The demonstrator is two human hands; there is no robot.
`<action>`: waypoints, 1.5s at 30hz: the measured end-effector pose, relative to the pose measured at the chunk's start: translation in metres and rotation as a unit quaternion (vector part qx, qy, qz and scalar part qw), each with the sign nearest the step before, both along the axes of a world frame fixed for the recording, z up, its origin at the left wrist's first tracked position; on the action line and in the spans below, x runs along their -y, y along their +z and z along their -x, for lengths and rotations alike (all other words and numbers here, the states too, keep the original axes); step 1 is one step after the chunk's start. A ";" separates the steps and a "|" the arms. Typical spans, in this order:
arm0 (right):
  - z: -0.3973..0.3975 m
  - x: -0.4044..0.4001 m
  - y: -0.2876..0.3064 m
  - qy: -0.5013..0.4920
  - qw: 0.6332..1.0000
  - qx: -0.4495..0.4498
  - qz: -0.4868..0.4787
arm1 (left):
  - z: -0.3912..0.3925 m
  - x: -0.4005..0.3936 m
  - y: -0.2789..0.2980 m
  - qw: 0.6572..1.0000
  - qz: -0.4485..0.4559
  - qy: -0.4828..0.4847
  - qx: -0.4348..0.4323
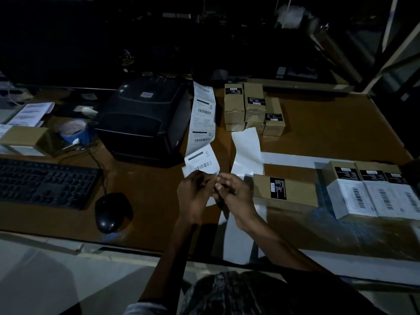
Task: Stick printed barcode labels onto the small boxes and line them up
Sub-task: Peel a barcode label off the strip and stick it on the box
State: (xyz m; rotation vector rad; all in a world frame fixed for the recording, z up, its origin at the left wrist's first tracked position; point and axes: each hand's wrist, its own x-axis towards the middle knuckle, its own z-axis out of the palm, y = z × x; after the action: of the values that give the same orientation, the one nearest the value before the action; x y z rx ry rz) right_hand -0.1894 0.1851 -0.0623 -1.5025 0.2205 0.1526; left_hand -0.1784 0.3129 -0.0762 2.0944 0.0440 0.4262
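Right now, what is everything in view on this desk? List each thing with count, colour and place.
label printer: one, black, desk centre-left
label strip: one, white, hanging from the printer to the hands
backing paper: one, white, right of the strip
unlabelled boxes: several, brown, stacked behind
single box: one, brown, beside the right hand
labelled boxes: three, lined up at right
keyboard: one, black, left
mouse: one, black
left hand, right hand: pinching the strip's end
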 end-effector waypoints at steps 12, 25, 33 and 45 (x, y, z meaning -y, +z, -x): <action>-0.012 0.004 -0.011 -0.010 0.996 0.086 0.008 | 0.003 -0.010 0.018 0.980 0.144 -0.136 -0.029; -0.012 0.000 -0.014 0.001 0.997 0.043 -0.061 | -0.010 -0.023 0.018 0.968 0.152 -0.187 -0.063; -0.013 0.001 -0.013 0.014 0.998 0.030 -0.050 | -0.015 -0.024 0.019 0.972 0.120 -0.193 -0.066; -0.016 0.006 -0.013 0.027 0.997 0.037 -0.060 | -0.023 -0.022 0.011 0.974 0.122 -0.173 -0.080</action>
State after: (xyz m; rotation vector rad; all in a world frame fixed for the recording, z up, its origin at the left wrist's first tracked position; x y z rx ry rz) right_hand -0.1734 0.1792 -0.0749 -1.3928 0.1103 0.1509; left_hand -0.1559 0.3345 -0.0656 1.8411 -0.1650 0.0373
